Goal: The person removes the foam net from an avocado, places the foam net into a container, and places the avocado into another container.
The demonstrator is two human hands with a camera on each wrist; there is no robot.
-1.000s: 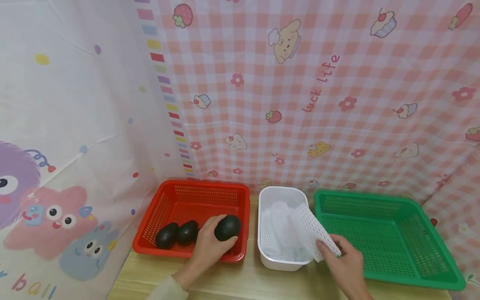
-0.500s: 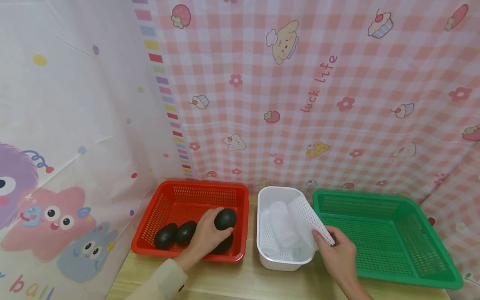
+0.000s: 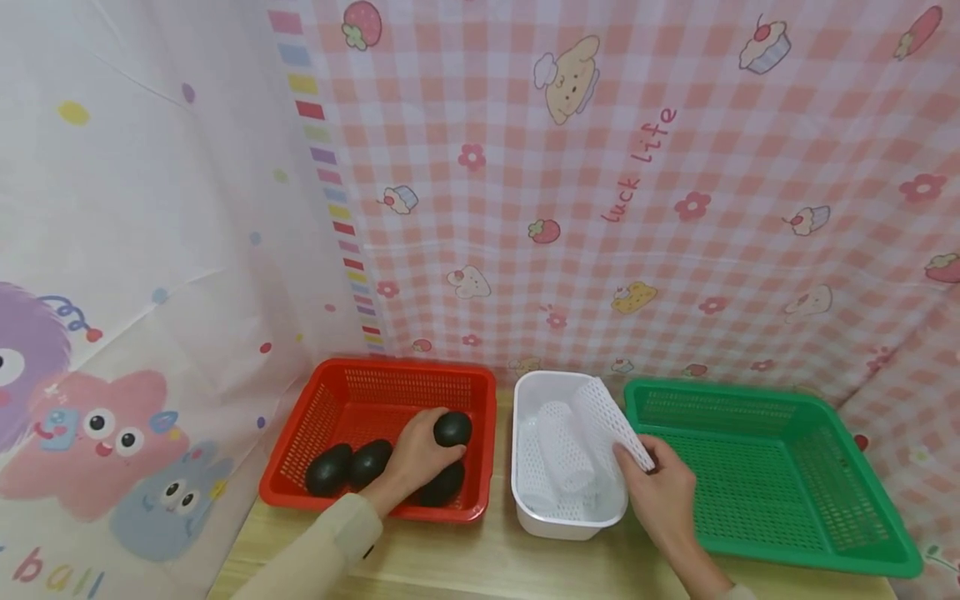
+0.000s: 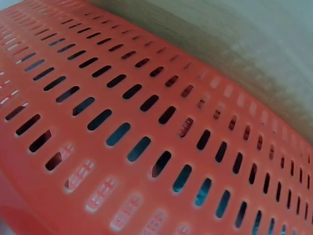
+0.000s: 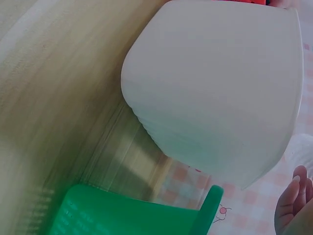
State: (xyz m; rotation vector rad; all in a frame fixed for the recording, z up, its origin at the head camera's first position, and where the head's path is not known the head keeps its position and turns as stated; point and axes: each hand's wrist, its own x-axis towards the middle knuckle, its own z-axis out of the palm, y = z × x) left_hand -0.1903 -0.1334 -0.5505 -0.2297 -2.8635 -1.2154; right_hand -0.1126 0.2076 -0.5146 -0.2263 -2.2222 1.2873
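In the head view my left hand (image 3: pixel 416 457) grips a dark avocado (image 3: pixel 453 428) between thumb and fingers, just above the others in the red basket (image 3: pixel 489 467). One avocado (image 3: pixel 441 485) lies under that hand, partly covered by it. Two more avocados, one at the far left (image 3: pixel 329 470) and one beside it (image 3: pixel 371 463), rest to its left. My right hand (image 3: pixel 662 487) pinches the lower end of a white foam net sleeve (image 3: pixel 606 412), which slants over the right rim of the white bin (image 3: pixel 566 528). Other foam net sleeves (image 3: pixel 562 450) lie inside that bin.
A green basket (image 3: pixel 750 483) stands right of the white bin, on the wooden table (image 3: pixel 465 558). A checked cloth (image 3: pixel 510 275) hangs close behind the containers. The red basket's slotted wall (image 4: pixel 112 98) fills most of the left wrist view.
My left hand has raised the avocado a little and away from me, exposing the one beneath. My right hand has shifted slightly left and farther from me, still holding the foam net sleeve.
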